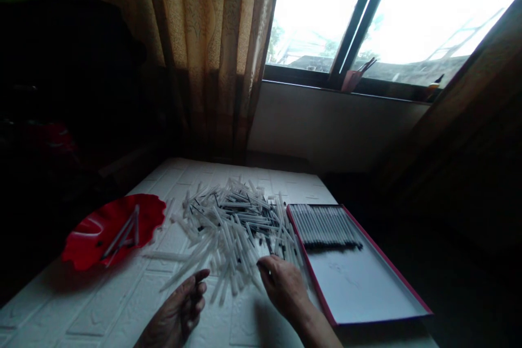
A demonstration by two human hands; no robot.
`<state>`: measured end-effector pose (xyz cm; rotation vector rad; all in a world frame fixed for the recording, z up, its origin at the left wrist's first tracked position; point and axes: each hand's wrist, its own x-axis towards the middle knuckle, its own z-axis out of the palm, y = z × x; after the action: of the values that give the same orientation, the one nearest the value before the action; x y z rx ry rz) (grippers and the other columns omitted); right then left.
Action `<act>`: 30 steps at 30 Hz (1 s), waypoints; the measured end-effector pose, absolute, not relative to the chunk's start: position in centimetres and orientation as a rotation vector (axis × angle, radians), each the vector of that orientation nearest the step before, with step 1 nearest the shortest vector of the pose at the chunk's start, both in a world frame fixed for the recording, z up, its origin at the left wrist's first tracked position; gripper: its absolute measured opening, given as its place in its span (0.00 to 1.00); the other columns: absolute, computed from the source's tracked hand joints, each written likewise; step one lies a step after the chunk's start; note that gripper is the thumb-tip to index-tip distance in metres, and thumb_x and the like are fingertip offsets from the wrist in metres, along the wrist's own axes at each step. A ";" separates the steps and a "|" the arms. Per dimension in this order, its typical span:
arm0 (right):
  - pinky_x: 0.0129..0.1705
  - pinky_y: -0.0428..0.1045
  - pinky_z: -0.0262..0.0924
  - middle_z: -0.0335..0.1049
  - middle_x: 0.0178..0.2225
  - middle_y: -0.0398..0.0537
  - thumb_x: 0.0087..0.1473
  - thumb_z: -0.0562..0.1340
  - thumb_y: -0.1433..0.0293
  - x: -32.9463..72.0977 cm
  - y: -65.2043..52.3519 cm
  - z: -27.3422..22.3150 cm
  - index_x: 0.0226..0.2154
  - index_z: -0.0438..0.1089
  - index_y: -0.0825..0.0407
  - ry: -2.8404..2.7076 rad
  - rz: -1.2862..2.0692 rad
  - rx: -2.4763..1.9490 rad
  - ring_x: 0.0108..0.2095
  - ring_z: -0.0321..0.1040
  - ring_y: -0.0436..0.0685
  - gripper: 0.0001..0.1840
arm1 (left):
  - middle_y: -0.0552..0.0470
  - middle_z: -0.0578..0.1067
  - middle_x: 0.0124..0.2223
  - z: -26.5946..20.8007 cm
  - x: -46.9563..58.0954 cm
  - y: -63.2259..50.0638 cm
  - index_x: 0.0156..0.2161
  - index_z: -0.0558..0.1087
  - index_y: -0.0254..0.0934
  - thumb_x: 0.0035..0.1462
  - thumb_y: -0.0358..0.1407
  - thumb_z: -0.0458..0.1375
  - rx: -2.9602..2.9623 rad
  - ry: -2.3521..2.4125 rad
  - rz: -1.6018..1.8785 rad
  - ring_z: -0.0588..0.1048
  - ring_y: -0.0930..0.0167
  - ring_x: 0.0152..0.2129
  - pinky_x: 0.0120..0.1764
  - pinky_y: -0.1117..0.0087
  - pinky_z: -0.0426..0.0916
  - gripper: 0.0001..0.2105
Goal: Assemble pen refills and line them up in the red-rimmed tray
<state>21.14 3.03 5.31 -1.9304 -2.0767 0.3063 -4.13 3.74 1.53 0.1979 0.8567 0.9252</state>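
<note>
A loose heap of clear pen barrels (232,244) mixed with dark thin pieces spreads over the middle of the table. My left hand (179,304) hovers at the heap's near left side, its fingers bent but apart, with nothing visible in them. Over the heap's near right edge, my right hand (283,285) has thumb and fingertips pinched together. Whatever lies between those fingertips is too small or hidden to name. Beside that hand is a shallow red-edged box (359,293), where a neat row of clear pens (326,225) with black ends fills the far part.
On the left stands a red wavy-rimmed bowl (81,236) with several pens inside. The white brick-patterned table (118,310) carries everything. Behind it are a curtain (207,38) and a window, with a pink cup (351,80) holding sticks on the sill.
</note>
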 end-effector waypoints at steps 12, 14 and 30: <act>0.33 0.48 0.57 0.77 0.35 0.51 0.58 0.58 0.66 24.6 6.8 5.5 0.35 0.68 0.50 -1.781 0.167 -2.338 0.36 0.74 0.61 0.06 | 0.55 0.75 0.28 1.8 -3.9 3.6 0.48 0.68 0.32 0.48 0.28 0.67 0.192 0.871 0.929 0.75 0.74 0.18 0.15 0.80 0.60 0.21; 0.35 0.49 0.58 0.77 0.35 0.53 0.56 0.60 0.67 24.2 7.3 5.1 0.35 0.68 0.50 -1.742 0.212 -2.348 0.38 0.74 0.62 0.05 | 0.55 0.75 0.28 1.6 -4.0 3.7 0.47 0.69 0.33 0.47 0.29 0.68 0.202 0.855 0.928 0.75 0.74 0.18 0.15 0.80 0.60 0.21; 0.16 0.42 0.53 0.68 0.22 0.39 0.47 0.65 0.61 25.5 6.7 3.3 0.46 0.68 0.53 -1.014 0.935 -1.728 0.18 0.66 0.50 0.24 | 0.54 0.75 0.28 1.9 -3.9 3.5 0.45 0.71 0.33 0.45 0.31 0.69 0.235 0.873 0.927 0.75 0.75 0.18 0.16 0.80 0.59 0.20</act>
<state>25.47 6.65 3.31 -1.7283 -1.0138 0.9348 -3.85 3.53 1.90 0.2347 0.8729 0.9267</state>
